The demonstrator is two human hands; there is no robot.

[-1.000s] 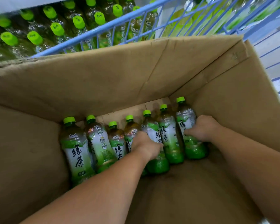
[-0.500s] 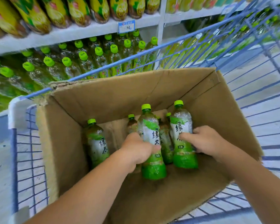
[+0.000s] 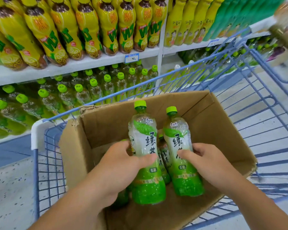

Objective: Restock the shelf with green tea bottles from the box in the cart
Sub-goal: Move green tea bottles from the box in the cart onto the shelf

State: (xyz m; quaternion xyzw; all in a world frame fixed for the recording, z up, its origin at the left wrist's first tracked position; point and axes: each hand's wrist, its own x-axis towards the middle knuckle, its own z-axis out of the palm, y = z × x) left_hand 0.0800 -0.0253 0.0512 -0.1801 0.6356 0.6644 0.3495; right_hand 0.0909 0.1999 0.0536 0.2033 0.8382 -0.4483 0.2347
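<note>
**Two green tea bottles held over the open box in the cart**

Head-camera view, looking down into a blue wire cart [image 3: 40,163] that stands just beside a shelf [image 3: 73,66]. A cardboard box [image 3: 106,128], open at the top, sits in the cart.

The left hand [image 3: 121,165] grips the first green tea bottle [image 3: 144,130] around its middle. The thumb lies across the front of the label and the fingers curl behind it. The right hand [image 3: 206,161] grips the second green tea bottle [image 3: 176,130] in the same manner, thumb on the label.

Both bottles are nearly upright with their green caps uppermost. They are side by side and near each other but not touching. Their caps rise to about the box's far rim, and their bases show against the box interior.

Further bottles are in the box. One boxed bottle [image 3: 163,156] shows in the gap between the two held bottles. A dark green base is partly hidden beneath the left hand.

Behind the cart's far rim, the lower tier of the shelf carries rows of green-capped bottles [image 3: 93,83]. The upper tier carries yellow-labelled bottles [image 3: 90,30]. A price tag [image 3: 132,58] on the shelf edge shows the figure 4. A speckled floor [image 3: 7,188] lies to the left of the cart.
</note>
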